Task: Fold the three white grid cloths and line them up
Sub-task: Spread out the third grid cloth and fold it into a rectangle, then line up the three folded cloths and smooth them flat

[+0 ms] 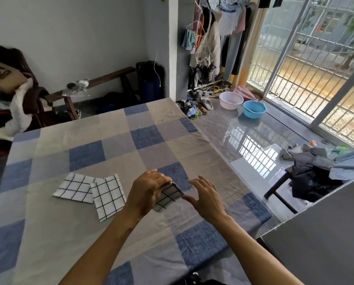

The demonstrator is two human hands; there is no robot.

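Three white cloths with a black grid lie on the checked bed sheet [85, 155]. Two are folded into small rectangles: the left cloth [74, 188] and the middle cloth [108, 196], whose edge overlaps the left one. My left hand [146, 192] presses down on the third cloth [169, 196], which is folded small and shows from under my fingers on the right. My right hand [206, 197] hovers just right of that cloth, fingers spread, holding nothing.
The bed's right edge [217, 149] drops to a glossy floor with a pink basin [230, 99], a blue basin [254, 109] and shoes. A stool piled with dark clothes [309, 175] stands at right. A grey panel [324, 239] rises at lower right.
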